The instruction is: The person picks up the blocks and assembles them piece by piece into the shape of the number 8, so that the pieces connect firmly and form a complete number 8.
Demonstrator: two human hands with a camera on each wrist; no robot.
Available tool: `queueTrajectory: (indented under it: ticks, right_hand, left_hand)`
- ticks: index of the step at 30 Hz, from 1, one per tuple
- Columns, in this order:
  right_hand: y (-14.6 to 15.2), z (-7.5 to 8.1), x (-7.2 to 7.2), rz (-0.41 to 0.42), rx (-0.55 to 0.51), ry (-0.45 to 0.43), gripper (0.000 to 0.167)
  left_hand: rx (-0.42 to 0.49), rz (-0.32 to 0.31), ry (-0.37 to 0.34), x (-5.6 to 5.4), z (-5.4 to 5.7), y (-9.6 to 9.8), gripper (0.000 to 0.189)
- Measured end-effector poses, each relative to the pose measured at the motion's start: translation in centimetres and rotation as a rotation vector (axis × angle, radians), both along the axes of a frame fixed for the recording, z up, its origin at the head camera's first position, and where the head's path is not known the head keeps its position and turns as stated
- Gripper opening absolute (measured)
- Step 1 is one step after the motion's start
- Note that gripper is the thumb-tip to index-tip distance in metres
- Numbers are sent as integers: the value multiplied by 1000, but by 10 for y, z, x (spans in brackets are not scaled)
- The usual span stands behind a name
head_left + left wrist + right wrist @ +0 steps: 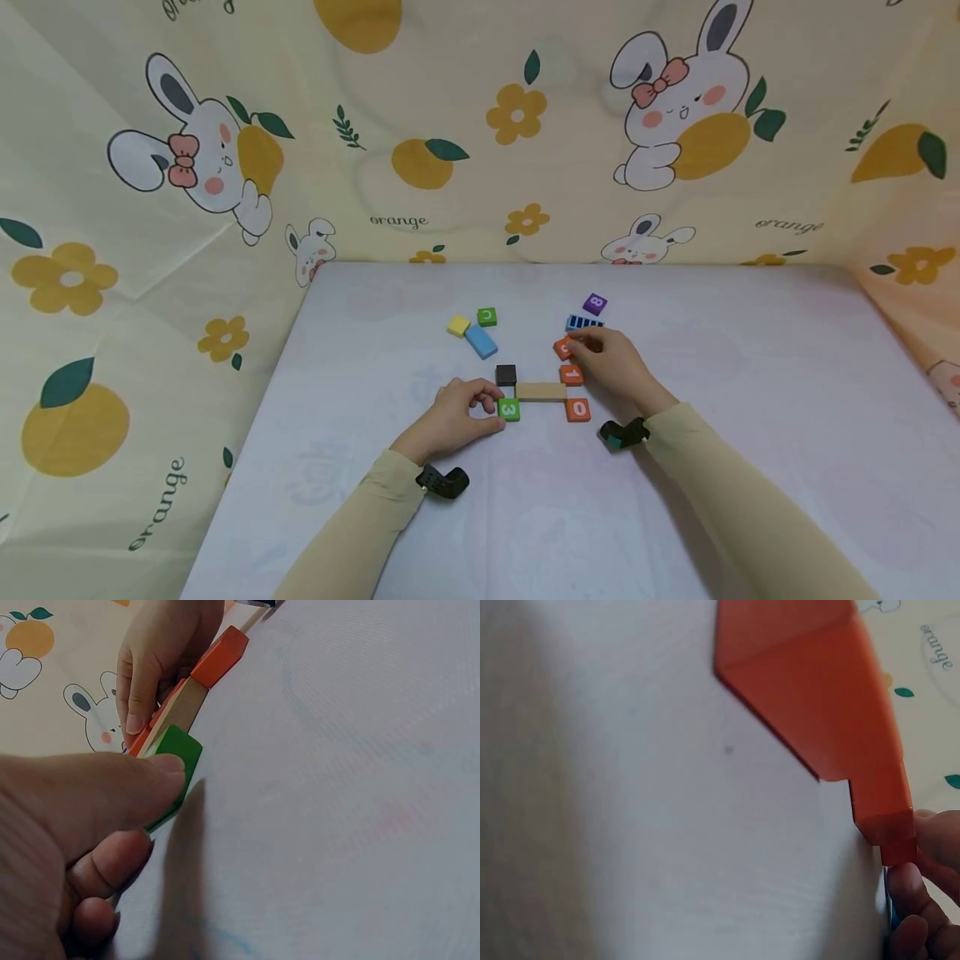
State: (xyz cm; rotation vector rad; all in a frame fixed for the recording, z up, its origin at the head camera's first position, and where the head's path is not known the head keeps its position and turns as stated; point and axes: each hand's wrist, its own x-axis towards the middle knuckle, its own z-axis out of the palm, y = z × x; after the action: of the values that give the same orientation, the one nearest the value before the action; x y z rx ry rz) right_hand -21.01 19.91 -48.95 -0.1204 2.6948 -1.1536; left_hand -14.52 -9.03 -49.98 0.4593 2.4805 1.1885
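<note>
My left hand (453, 418) pinches a green number block marked 3 (509, 409) between thumb and fingers; its thumb lies against the green block (184, 746) in the left wrist view. Farther back, my right hand (617, 364) holds an orange block (562, 348) by its right side, fingers partly covering its face. Just in front of that lie an orange 1 block (572, 375) and an orange 0 block (578, 410). A plain wooden plank (541, 392) bridges the space between the green and orange blocks. Behind the green one sits a black block (506, 375).
Toward the back left are a yellow block (458, 326), a blue block (482, 342) and a green letter block (487, 317). A blue-and-black striped block (584, 322) and a purple 8 block (595, 303) lie behind my right hand. Patterned cloth (465, 192) rises behind the white table (712, 483).
</note>
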Motion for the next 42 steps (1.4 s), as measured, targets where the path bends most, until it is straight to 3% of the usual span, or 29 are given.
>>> queueTrajectory:
  ticks: [30, 42]
  right_hand:
    - [3, -3, 0, 43, -5, -38, 44]
    - [2, -4, 1, 49, 5, -9, 41]
  left_hand:
    - [-9, 16, -7, 0, -1, 1, 29]
    - [-6, 11, -10, 1, 0, 0, 29]
